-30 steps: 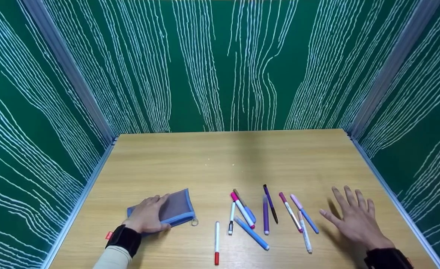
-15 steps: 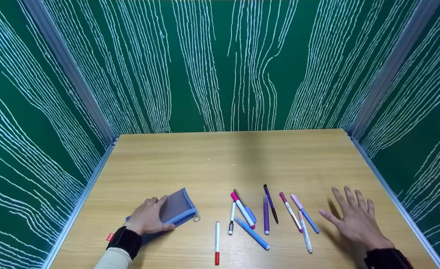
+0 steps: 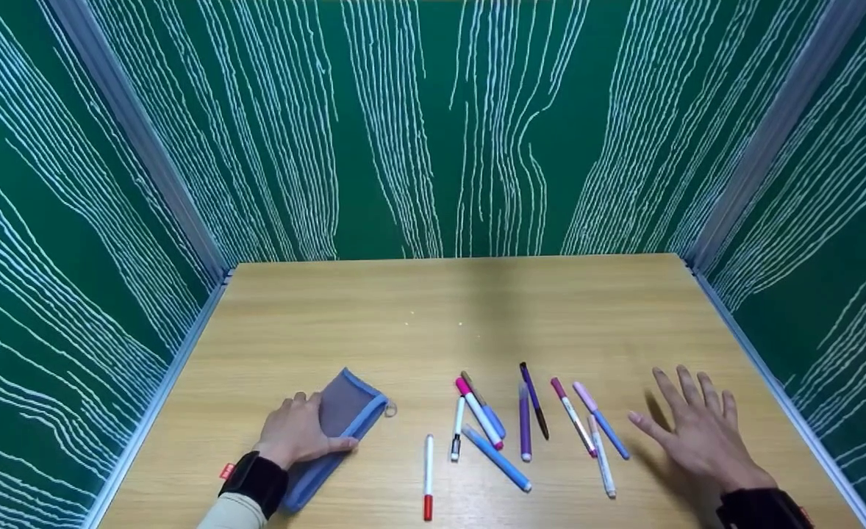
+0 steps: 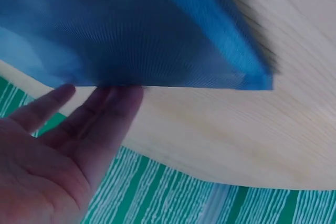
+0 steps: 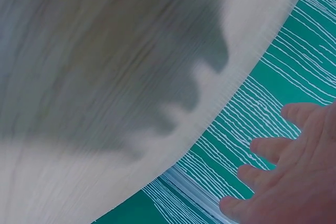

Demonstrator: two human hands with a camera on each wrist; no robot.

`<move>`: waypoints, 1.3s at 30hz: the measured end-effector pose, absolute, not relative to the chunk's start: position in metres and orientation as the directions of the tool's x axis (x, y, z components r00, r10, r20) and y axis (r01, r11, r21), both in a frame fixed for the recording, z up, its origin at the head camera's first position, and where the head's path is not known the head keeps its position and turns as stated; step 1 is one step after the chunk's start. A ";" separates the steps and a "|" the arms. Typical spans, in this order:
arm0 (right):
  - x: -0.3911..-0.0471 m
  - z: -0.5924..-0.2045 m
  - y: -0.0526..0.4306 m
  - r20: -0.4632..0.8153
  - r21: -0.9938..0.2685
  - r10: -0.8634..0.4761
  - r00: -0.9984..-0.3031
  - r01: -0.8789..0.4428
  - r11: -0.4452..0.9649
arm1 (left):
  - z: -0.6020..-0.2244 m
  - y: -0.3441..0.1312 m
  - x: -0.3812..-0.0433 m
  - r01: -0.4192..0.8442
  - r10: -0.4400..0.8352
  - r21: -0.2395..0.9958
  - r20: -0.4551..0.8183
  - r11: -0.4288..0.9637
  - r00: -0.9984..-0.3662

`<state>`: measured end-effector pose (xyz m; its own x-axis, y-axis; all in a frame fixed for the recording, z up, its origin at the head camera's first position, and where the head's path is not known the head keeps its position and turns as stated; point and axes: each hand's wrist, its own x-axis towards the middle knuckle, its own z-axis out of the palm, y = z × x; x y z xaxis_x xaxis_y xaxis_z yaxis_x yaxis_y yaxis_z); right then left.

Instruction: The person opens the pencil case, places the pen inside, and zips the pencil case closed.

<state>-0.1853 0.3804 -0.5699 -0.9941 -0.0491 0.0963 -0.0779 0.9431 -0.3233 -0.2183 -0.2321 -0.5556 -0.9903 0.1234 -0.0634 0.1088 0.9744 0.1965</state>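
On the left of the table lies a blue mesh pencil case [image 3: 346, 408] with a ring at its zip end. My left hand [image 3: 295, 432] grips it, thumb along its right side and fingers on its left side. The left wrist view shows the fingertips at the edge of the pencil case [image 4: 136, 40]. My right hand [image 3: 701, 441], fingers spread and holding nothing, hovers over the table on the right, casting a shadow. Nearest to it are a pink-capped blue marker [image 3: 600, 422] and a white marker [image 3: 602, 459].
Several markers and pens lie scattered mid-table, among them a red-capped white marker [image 3: 428, 477], a thick blue marker [image 3: 498, 459] and a purple marker [image 3: 524, 426]. Green panels with white wavy lines [image 3: 440, 132] enclose the wooden table [image 3: 374, 294] at the back and sides.
My left hand has turned the pencil case counter-clockwise, so it now lies more steeply, its lower end swung toward the front edge. The right hand and the markers stay where they were.
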 end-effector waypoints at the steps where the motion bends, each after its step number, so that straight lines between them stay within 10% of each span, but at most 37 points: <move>1: -0.185 -0.570 0.380 0.094 -0.322 -0.048 -0.994 -0.076 0.944 | -0.557 -0.231 -0.218 0.099 0.113 0.192 -0.063 0.976 -0.992; 39: -0.185 -0.574 0.376 0.091 -0.331 -0.046 -0.995 -0.074 0.941 | -0.552 -0.171 -0.179 0.002 0.022 0.136 -0.147 0.991 -0.989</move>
<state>-0.1853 0.3764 -0.5736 -0.9948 -0.0461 0.0913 -0.0740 0.9407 -0.3310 -0.1787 -0.1711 -0.5516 -0.9889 0.0222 -0.1466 0.0021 0.9907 0.1360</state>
